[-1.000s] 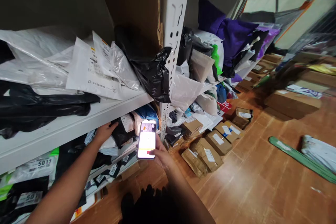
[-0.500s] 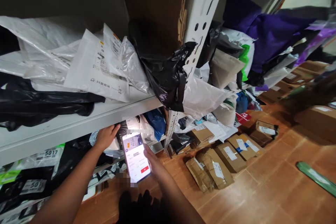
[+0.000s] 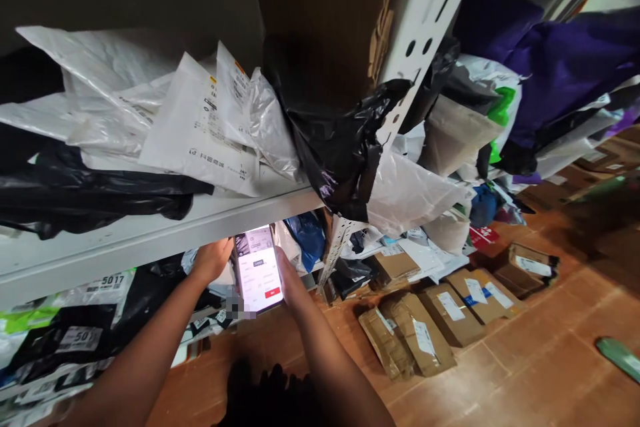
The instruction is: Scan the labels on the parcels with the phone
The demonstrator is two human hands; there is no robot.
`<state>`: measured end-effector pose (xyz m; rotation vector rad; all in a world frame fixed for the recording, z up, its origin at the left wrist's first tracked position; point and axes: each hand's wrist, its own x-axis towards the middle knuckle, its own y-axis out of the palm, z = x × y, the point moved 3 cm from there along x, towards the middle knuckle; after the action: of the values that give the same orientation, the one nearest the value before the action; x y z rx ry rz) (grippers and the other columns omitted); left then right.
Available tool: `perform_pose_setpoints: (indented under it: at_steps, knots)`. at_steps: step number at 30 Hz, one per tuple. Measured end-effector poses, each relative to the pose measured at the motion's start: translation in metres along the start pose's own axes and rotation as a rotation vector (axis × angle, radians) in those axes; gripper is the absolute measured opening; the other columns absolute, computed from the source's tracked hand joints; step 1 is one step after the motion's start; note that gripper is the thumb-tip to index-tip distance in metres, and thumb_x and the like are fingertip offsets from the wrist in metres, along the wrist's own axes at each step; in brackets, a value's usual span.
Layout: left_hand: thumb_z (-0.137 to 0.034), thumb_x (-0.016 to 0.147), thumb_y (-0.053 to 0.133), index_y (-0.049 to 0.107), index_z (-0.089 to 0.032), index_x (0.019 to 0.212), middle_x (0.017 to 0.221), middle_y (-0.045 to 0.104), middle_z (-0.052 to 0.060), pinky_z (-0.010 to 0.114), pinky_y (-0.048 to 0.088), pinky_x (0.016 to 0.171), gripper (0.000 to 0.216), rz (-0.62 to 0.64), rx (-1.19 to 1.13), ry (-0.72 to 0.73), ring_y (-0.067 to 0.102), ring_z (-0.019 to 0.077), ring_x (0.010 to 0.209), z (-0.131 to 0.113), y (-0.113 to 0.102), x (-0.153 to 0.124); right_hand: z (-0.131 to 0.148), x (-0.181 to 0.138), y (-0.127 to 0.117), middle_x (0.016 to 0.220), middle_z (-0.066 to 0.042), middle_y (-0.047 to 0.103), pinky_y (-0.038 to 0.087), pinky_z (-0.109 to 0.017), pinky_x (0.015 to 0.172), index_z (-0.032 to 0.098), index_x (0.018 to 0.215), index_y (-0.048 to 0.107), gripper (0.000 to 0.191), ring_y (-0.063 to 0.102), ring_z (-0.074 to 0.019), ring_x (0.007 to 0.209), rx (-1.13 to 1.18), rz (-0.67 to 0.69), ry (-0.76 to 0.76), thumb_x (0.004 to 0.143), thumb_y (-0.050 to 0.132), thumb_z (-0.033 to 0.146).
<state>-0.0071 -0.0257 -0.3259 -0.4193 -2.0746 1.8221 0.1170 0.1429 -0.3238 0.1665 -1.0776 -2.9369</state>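
My right hand (image 3: 290,273) grips a smartphone (image 3: 260,280) upright by its right side, under the edge of the upper shelf. The lit screen shows a camera picture of a label at the top and a red button low down. My left hand (image 3: 213,260) reaches in among the mailing bags on the lower shelf, just left of the phone. Its fingers are bent, and their tips are hidden behind the phone's edge, so what they hold cannot be made out. A blue mailing bag (image 3: 306,240) lies right of the phone.
White mailing bags (image 3: 185,133) and a black bag (image 3: 340,153) lie on the upper shelf (image 3: 165,240), beside a perforated metal post (image 3: 425,40). Cardboard boxes (image 3: 450,313) stand on the tiled floor at right. Bags labelled 5017 (image 3: 107,287) fill the lower left.
The phone and my right hand have moved up, closer to the shelf edge and my left hand. The phone now hides my left fingertips. The view has shifted slightly left.
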Motion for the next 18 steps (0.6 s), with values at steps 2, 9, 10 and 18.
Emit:
perform_pose_setpoints:
  at_steps: [2,9,10,18]
  knots:
    - [-0.03,0.094,0.042,0.062,-0.016,0.077,0.078,0.066,0.004,0.033,0.046,0.074,0.03,0.014,0.029,-0.014,0.062,0.0189,0.078,-0.002,-0.001,0.0,0.0,0.0,-0.001,0.119,-0.007,0.07,0.05,-0.044,0.096,0.027,0.114,0.058,0.062,0.06,-0.0275,0.12,0.017,0.004,0.002,0.074,0.058,0.075]
    - [-0.029,0.096,0.044,0.063,-0.016,0.084,0.084,0.066,0.003,0.033,0.046,0.076,0.026,0.039,0.074,-0.032,0.061,0.0174,0.08,-0.01,-0.006,-0.002,-0.002,0.0,0.0,0.12,-0.007,0.07,0.048,-0.047,0.1,0.027,0.116,0.056,0.064,0.056,-0.0285,0.126,0.051,-0.009,0.019,0.073,0.057,0.075]
    - [-0.029,0.096,0.044,0.063,-0.016,0.085,0.083,0.066,0.002,0.033,0.046,0.076,0.026,0.041,0.077,-0.034,0.06,0.0172,0.08,-0.011,-0.007,-0.002,-0.002,0.0,0.0,0.12,-0.007,0.07,0.047,-0.047,0.101,0.027,0.116,0.056,0.064,0.056,-0.0285,0.126,0.055,-0.01,0.02,0.073,0.057,0.075]
    - [-0.031,0.095,0.049,0.06,-0.017,0.078,0.077,0.062,0.0,0.032,0.045,0.073,0.024,0.052,0.095,-0.03,0.058,0.0157,0.074,-0.009,-0.004,-0.001,0.0,0.0,-0.001,0.119,-0.006,0.07,0.049,-0.046,0.098,0.028,0.115,0.057,0.064,0.06,-0.0278,0.121,0.053,-0.014,0.01,0.071,0.06,0.075]
